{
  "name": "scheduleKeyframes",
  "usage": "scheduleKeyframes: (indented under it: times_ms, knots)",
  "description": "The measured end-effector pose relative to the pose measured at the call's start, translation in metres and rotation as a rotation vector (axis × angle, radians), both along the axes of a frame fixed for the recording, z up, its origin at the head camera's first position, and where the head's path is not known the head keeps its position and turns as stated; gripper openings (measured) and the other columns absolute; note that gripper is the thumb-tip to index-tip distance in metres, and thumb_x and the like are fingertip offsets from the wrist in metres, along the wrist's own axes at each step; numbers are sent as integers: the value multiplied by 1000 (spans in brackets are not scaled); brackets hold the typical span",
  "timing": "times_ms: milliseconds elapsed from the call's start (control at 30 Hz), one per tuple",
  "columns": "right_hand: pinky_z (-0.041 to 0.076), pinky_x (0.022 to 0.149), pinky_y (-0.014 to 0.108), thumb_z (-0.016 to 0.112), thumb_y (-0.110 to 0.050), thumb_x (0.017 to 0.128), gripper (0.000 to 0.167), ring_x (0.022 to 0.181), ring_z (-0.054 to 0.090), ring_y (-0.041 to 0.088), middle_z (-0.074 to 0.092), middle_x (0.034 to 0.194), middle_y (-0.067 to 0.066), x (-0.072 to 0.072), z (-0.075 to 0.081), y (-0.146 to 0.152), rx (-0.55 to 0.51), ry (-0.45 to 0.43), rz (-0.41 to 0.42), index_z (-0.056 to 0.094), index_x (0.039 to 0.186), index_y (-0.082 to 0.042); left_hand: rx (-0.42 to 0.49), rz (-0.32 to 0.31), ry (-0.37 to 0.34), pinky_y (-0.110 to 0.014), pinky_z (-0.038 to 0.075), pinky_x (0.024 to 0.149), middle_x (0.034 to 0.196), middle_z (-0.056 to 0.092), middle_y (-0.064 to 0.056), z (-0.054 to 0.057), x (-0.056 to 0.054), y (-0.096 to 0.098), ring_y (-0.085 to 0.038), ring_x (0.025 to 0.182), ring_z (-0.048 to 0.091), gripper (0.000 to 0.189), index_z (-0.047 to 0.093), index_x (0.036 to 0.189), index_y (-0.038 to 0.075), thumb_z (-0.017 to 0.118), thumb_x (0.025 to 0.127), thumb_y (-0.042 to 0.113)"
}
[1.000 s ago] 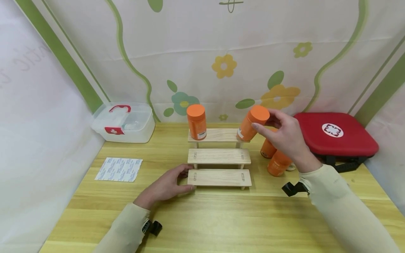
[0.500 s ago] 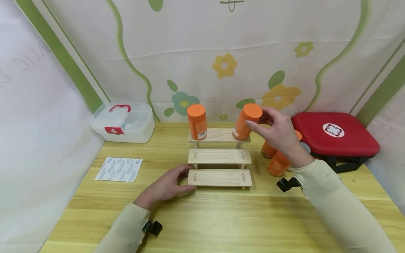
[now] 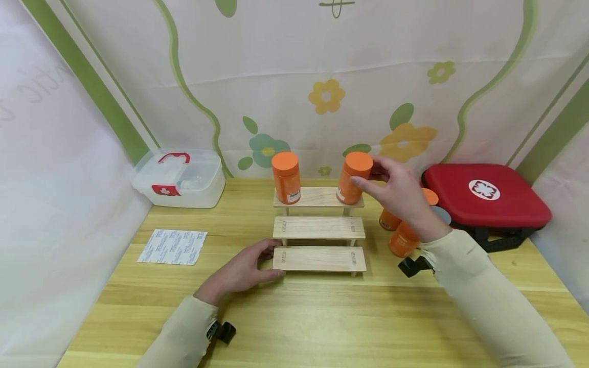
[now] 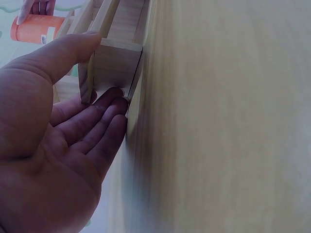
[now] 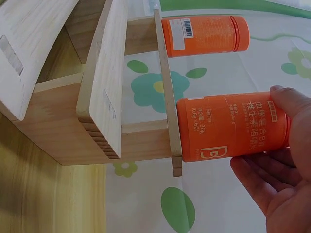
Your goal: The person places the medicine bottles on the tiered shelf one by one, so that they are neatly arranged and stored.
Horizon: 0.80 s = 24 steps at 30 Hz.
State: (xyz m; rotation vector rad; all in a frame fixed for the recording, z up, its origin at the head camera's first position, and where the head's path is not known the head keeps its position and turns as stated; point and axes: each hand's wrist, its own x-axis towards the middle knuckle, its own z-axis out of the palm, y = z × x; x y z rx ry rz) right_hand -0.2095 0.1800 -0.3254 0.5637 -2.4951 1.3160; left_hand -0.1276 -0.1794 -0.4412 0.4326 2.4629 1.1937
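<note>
My right hand [image 3: 399, 190] holds an orange vitamin bottle [image 5: 226, 127] by its upper part, thumb on one side and fingers on the other. The bottle stands nearly upright at the right end of the top step of a three-step wooden rack [image 3: 318, 227], its base right at the board in the right wrist view. A second orange bottle [image 3: 286, 179] stands on the left end of that step. My left hand [image 3: 246, 267] grips the left end of the lowest step, thumb at the front and fingers round the end and behind.
More orange bottles [image 3: 402, 240] stand on the table right of the rack, partly behind my right arm. A red first-aid case [image 3: 506, 204] lies at the back right. Back left is a clear plastic first-aid box [image 3: 202, 179], with a printed white packet [image 3: 172, 247] in front.
My right hand has moved left with the bottle, which has gone from tilted to nearly upright over the top step. My left hand has stayed on the rack.
</note>
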Motion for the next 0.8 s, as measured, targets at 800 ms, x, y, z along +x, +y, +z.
scheduleKeyframes:
  times_ms: [800]
  knots:
    - [58, 107, 37, 84, -28, 97, 54, 123, 71, 34, 73, 133, 16, 3, 0, 3, 72, -117, 7, 65, 143, -5, -10, 3, 4, -53, 47, 120, 140, 66, -3, -1, 0, -1, -24, 132, 61, 66, 56, 150, 16, 84, 95, 40]
